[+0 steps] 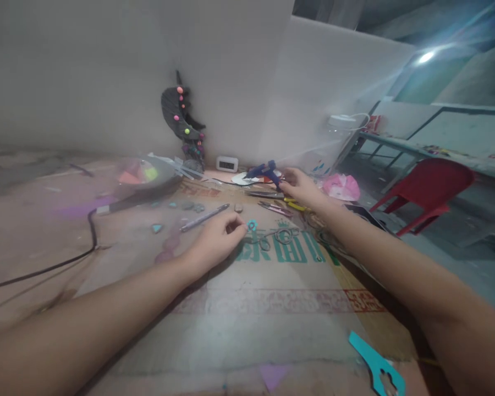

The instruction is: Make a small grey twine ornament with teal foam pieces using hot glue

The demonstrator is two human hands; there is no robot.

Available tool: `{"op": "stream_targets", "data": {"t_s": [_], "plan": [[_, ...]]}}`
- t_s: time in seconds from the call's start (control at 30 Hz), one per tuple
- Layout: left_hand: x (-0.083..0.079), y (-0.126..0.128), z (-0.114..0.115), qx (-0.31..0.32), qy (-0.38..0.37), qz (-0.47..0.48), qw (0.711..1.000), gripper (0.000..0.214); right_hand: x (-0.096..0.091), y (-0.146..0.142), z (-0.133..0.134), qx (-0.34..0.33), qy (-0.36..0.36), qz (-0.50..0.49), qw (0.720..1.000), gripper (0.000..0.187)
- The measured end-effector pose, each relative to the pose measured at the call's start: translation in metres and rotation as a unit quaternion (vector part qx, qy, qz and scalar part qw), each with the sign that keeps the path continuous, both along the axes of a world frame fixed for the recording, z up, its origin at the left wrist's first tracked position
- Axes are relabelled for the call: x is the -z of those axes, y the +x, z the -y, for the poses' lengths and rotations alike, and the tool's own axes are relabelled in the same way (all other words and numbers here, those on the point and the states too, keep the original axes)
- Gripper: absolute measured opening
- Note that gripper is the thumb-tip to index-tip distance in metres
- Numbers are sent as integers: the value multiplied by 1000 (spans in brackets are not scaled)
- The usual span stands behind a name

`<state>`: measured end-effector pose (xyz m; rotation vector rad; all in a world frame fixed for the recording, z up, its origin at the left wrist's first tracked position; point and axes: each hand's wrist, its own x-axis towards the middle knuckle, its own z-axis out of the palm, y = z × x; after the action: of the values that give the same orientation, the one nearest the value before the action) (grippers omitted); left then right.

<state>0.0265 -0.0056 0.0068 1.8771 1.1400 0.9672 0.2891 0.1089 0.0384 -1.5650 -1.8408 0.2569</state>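
Note:
My left hand is over the middle of the work surface, thumb and forefinger pinched on a small turquoise ring-shaped piece. Further back, my right hand has its fingers closed at the handle of a dark blue hot glue gun, whose nozzle points left. Beneath the glue gun lie scissors and a yellow-handled tool. A pen rests behind my left hand. At the front right is a larger turquoise cut-out with a flower-shaped hole.
A clear-covered printed board spans the table. A dark crescent ornament with coloured balls stands by the wall, near a small white clock. A black cable runs left. Pink flower-like material and a red chair are at right.

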Motion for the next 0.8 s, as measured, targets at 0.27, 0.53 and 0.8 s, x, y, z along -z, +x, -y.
{"op": "stream_targets", "data": {"t_s": [0.27, 0.53, 0.8], "plan": [[-1, 1, 0, 0, -6, 3, 1000, 20, 5, -18, -69, 37, -76, 84, 993, 45], [-1, 0, -1, -5, 0, -6, 1000, 17, -5, -30, -54, 73, -36, 78, 994, 28], [2, 0, -2, -16, 5, 7, 1000, 18, -38, -27, 52, -31, -43, -65, 996, 28]]}}
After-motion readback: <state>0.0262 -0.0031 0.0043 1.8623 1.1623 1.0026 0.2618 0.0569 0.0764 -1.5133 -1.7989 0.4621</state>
